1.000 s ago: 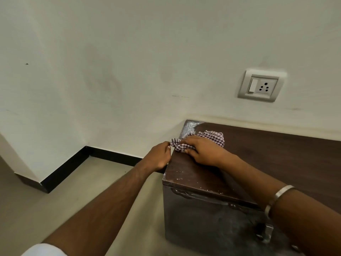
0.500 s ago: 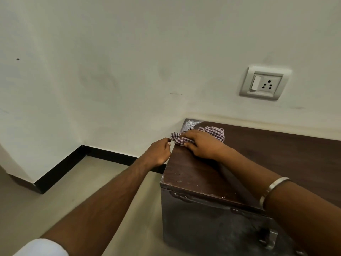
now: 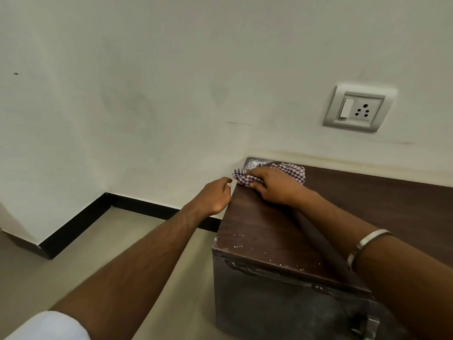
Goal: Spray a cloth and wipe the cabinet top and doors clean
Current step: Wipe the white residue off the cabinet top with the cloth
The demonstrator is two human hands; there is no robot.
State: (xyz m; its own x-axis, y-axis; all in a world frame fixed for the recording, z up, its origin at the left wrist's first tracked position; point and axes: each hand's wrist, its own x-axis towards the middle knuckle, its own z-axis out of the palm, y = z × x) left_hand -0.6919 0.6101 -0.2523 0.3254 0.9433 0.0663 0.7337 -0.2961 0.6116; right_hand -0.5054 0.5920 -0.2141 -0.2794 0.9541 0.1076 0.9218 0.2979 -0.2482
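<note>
A dark brown wooden cabinet top (image 3: 282,231) runs along the wall, with white specks near its front left corner. On its far left corner lies a red-and-white checked cloth (image 3: 293,171). My right hand (image 3: 274,186) lies on the cloth, and its fingers grip the bunched fabric. A steel bangle sits on that forearm. My left hand (image 3: 215,195) hovers loosely curled just off the cabinet's left edge, below the cloth's overhanging corner, and holds nothing. The cabinet's dark front (image 3: 282,310) shows below the top, with a metal latch at the lower right.
A white wall rises behind the cabinet with a switch-and-socket plate (image 3: 356,107) above it. A black skirting (image 3: 137,204) lines the beige floor (image 3: 98,253) to the left. A shiny patch (image 3: 252,164) marks the cabinet's back corner.
My right hand and the cloth stayed at the far left corner, shifting only slightly. My left hand, earlier touching the cloth's corner, now sits a little apart from it.
</note>
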